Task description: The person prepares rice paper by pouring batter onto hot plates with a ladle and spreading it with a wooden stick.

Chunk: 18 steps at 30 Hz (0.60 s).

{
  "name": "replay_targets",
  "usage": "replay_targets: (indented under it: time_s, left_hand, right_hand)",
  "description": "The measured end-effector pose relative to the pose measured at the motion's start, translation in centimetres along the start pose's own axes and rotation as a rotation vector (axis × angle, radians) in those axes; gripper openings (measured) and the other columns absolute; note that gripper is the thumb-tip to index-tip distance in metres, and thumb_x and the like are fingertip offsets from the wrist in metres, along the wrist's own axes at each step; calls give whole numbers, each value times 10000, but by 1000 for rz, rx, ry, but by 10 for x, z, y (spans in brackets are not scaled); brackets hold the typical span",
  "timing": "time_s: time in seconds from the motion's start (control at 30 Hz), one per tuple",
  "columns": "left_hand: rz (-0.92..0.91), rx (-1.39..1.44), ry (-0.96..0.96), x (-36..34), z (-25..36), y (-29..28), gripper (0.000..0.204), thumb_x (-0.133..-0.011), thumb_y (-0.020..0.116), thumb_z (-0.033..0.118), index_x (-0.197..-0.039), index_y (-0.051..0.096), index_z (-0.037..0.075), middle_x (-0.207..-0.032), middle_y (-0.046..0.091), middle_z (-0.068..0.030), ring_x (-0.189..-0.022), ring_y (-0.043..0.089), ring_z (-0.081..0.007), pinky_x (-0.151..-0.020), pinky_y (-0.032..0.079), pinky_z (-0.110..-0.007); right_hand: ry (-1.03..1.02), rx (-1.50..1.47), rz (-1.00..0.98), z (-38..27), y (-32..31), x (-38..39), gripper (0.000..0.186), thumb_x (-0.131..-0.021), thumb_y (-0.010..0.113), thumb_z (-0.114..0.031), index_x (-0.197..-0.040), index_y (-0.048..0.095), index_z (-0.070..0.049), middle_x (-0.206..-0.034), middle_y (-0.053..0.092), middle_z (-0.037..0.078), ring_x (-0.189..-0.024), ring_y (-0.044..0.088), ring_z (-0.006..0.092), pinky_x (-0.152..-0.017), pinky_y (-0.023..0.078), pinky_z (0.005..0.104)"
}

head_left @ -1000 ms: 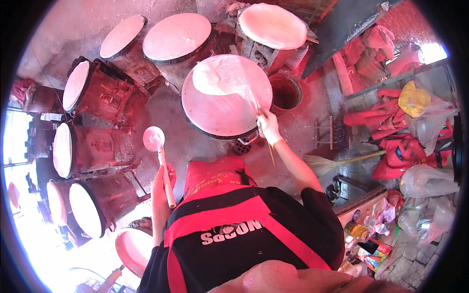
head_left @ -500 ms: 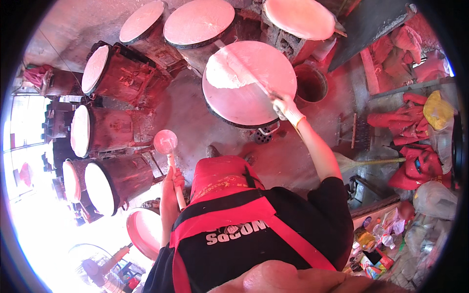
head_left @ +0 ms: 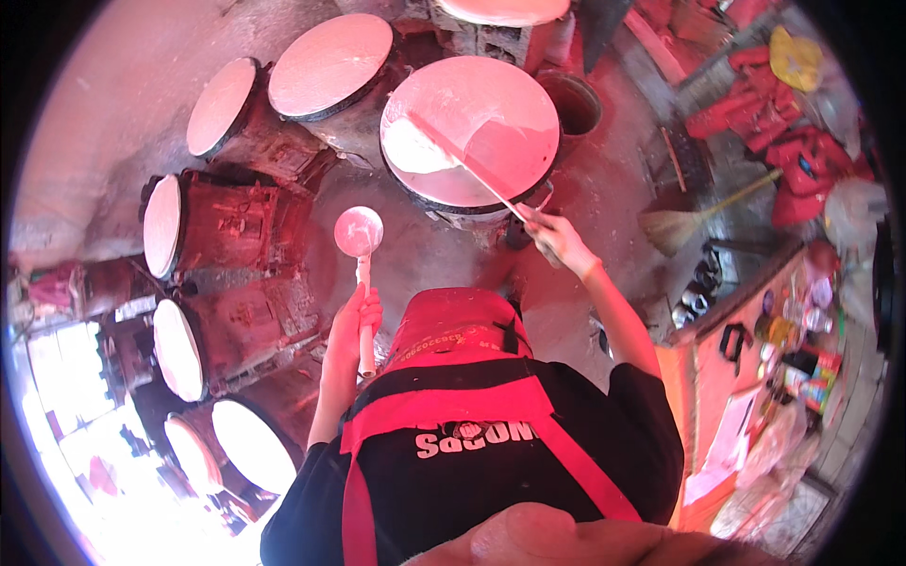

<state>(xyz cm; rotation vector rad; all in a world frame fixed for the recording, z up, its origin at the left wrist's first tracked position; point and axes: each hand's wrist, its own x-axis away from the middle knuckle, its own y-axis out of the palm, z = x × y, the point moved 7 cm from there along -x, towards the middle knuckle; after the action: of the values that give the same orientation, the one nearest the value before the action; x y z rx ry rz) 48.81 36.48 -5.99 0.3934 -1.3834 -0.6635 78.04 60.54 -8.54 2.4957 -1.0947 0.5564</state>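
Observation:
My right hand [head_left: 559,241] is closed around the near end of a long, thin, flat stick [head_left: 486,180]. Its far part lies across a round griddle [head_left: 514,156] in front of me. A pale layer [head_left: 462,90] covers much of the griddle's top, with a brighter white patch [head_left: 413,149] at the left beside the stick and a darker pink area at the right. In my left hand [head_left: 357,321] is the handle of a round ladle [head_left: 360,232], held bowl-forward over the floor. Pale residue coats the bowl; whether it holds liquid I cannot tell.
Several round-topped stoves, among them one with a pale top [head_left: 330,66], curve around the left and far side. A dark bucket [head_left: 576,106] stands behind the griddle. To the right are a straw broom [head_left: 670,228], red cloths [head_left: 741,104] and a cluttered table [head_left: 703,377].
The view has swung left. My right hand has drawn back toward me with the stick, off the griddle's edge. The white patch sits further left. My left hand still holds the ladle.

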Motion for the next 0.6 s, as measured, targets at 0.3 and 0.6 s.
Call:
replay_targets:
  time_s: [0.3,0.6]
  left_hand:
    - [80,-406,144,37,68,-93,215,-951,519,209,-1008,470,7,-672,359,36,-521,326,-36,-429,268,-174]
    - [149,-248,217,98,81,-166,162,-954,502,180,-1007,466,31,-664,354,29,-512,322,-48,-424,275,-179]
  right_hand:
    - [-227,-596,278,36,156,11,300,-952,481,-235,-1247,486,-176,-560,316,-88,-406,309,32,-368,245,192]
    - [-281,-485,624,14,274,-218,383,-956,455,-251,-1328,459,-160,-590,441,-23,-457,421,97,-421,344,275]
